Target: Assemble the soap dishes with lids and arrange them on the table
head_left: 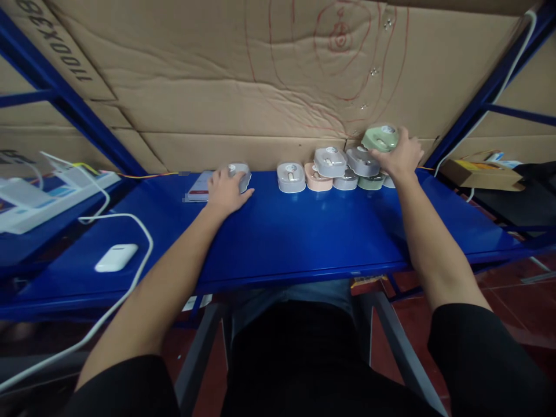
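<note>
My right hand (403,155) grips a small green plastic case (377,139) with a clear lid and a round sticker, tilted at the top of a stack. Beneath it sit grey cases (330,162), with a pink case (318,176) and another green case (370,181) in the bottom row. A separate grey case (291,177) stands at that row's left end. Farther left, my left hand (226,192) lies with fingers apart over a grey case (238,169), partly hiding it. A flat white box (200,186) with a red band lies beside that hand.
Everything stands on a blue table (304,237) against a cardboard wall (195,87) with red rings drawn on it. A white earbud case (116,258) and a loose white cable (147,246) lie at left. Blue frame posts rise at both sides. An open cardboard box (482,175) is at right.
</note>
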`<state>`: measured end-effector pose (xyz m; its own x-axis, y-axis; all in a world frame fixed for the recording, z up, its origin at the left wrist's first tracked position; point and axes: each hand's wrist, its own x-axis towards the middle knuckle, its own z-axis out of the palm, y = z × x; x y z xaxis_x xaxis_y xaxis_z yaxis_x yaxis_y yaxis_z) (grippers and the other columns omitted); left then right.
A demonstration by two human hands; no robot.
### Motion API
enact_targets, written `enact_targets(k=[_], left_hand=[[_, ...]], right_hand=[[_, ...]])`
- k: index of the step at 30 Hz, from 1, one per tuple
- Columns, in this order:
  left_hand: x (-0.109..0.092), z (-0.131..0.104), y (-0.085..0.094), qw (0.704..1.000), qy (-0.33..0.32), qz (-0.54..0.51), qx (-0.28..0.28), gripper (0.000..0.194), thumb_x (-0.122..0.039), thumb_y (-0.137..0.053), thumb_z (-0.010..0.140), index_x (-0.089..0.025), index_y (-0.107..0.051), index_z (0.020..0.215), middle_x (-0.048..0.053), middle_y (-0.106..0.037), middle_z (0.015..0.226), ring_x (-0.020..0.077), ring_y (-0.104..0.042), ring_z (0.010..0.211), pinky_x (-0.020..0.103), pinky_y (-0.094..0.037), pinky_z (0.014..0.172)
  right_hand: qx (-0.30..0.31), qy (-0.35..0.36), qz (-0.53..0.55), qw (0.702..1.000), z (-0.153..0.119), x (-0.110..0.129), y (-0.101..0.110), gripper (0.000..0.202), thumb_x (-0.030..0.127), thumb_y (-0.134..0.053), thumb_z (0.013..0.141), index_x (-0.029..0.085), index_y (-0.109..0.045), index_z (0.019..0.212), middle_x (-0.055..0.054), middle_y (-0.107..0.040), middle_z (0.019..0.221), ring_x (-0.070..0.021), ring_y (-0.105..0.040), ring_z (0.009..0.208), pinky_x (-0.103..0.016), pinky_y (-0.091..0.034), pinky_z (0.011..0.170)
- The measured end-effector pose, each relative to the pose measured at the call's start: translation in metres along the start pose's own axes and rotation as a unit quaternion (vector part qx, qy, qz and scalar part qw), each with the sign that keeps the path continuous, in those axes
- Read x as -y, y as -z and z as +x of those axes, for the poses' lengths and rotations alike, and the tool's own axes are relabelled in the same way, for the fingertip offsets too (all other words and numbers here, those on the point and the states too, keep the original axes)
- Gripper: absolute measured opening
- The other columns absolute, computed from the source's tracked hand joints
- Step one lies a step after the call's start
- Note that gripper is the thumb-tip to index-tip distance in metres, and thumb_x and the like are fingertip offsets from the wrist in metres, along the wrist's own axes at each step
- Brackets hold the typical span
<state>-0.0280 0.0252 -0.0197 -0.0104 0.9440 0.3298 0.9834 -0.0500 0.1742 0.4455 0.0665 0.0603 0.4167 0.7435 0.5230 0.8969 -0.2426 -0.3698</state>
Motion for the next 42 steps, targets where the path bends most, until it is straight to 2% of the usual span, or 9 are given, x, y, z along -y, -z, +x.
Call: enact_targets(k=[4,9,14,20,26,32,35,38,42], left_hand=[[0.006,0.003,-0.005,0.997,-0.033,-0.061,-0.018,0.07,-0.056,-0.075,0.099,-0.026,-0.07,0.162,0.026,-0.054,0.177,0.0624,-0.042,0.163,0.086,-0.041,0.126],[0.007,0.005,-0.008,0.992,-0.045,-0.103,-0.05,0.065,-0.056,-0.08,0.092,-0.026,-0.075,0.149,0.027,-0.061,0.162,0.0653,-0.044,0.156,0.089,-0.04,0.122],[0.0,0.002,-0.003,0.993,-0.019,-0.097,-0.062,0.054,-0.058,-0.079,0.095,-0.025,-0.075,0.138,0.026,-0.064,0.151,0.0626,-0.049,0.151,0.083,-0.042,0.122],[-0.007,-0.001,-0.001,0.995,-0.028,-0.077,-0.061,0.053,-0.054,-0.076,0.096,-0.019,-0.075,0.136,0.027,-0.065,0.145,0.0595,-0.053,0.146,0.077,-0.045,0.123],[-0.009,-0.006,-0.002,0.992,-0.049,-0.098,-0.069,0.056,-0.051,-0.078,0.094,-0.021,-0.074,0.141,0.025,-0.065,0.149,0.0597,-0.052,0.149,0.079,-0.044,0.126],[-0.017,-0.011,0.0,0.976,-0.136,-0.156,-0.069,0.065,-0.054,-0.083,0.095,-0.019,-0.07,0.148,0.026,-0.061,0.162,0.0543,-0.051,0.159,0.072,-0.037,0.139],[-0.025,-0.014,-0.004,0.95,-0.222,-0.217,-0.02,0.098,-0.068,-0.097,0.081,-0.022,-0.062,0.161,0.023,-0.061,0.17,0.0514,-0.052,0.163,0.07,-0.038,0.141],[-0.035,-0.02,-0.009,0.929,-0.247,-0.271,0.046,0.131,-0.076,-0.106,0.065,-0.022,-0.052,0.171,0.025,-0.057,0.177,0.0525,-0.054,0.165,0.07,-0.04,0.141],[-0.043,-0.028,-0.013,0.913,-0.25,-0.294,0.136,0.138,-0.075,-0.109,0.06,-0.022,-0.05,0.174,0.027,-0.057,0.179,0.0532,-0.056,0.166,0.069,-0.044,0.139]], right_hand=[[-0.019,0.005,0.013,1.0,0.007,0.0,-0.019,0.089,0.061,-0.08,0.104,0.006,-0.056,0.168,-0.041,-0.066,0.156,-0.0442,-0.063,0.145,-0.064,-0.041,0.116],[-0.089,0.031,0.03,0.995,0.014,-0.014,-0.035,0.093,0.069,-0.075,0.104,0.005,-0.054,0.168,-0.042,-0.063,0.159,-0.0488,-0.059,0.148,-0.069,-0.043,0.117],[-0.124,0.199,0.085,0.968,-0.014,-0.009,-0.029,0.062,0.058,-0.061,0.111,0.013,-0.066,0.154,-0.035,-0.062,0.161,-0.0467,-0.051,0.151,-0.071,-0.037,0.127],[0.062,0.488,0.092,0.866,-0.085,0.082,-0.058,0.055,0.055,-0.063,0.11,0.017,-0.069,0.149,-0.026,-0.063,0.168,-0.0492,-0.055,0.157,-0.072,-0.042,0.132],[0.16,0.462,0.035,0.872,-0.124,0.156,-0.094,0.078,0.061,-0.067,0.11,0.006,-0.058,0.164,-0.033,-0.061,0.171,-0.0562,-0.052,0.163,-0.078,-0.035,0.138],[0.18,0.5,0.112,0.84,-0.149,0.125,-0.075,0.069,0.061,-0.072,0.106,0.014,-0.066,0.156,-0.029,-0.063,0.168,-0.0517,-0.052,0.162,-0.074,-0.037,0.14],[0.17,0.488,0.191,0.834,-0.159,0.101,-0.055,0.068,0.072,-0.073,0.103,0.02,-0.07,0.147,-0.025,-0.064,0.164,-0.0483,-0.054,0.161,-0.069,-0.042,0.139],[0.194,0.443,0.207,0.85,-0.165,0.089,-0.042,0.095,0.081,-0.085,0.091,0.017,-0.064,0.157,-0.028,-0.06,0.168,-0.0517,-0.057,0.158,-0.069,-0.051,0.131],[0.3,0.435,0.193,0.827,-0.165,0.083,-0.038,0.102,0.069,-0.094,0.086,0.02,-0.057,0.168,-0.024,-0.068,0.154,-0.0486,-0.071,0.141,-0.065,-0.062,0.117]])
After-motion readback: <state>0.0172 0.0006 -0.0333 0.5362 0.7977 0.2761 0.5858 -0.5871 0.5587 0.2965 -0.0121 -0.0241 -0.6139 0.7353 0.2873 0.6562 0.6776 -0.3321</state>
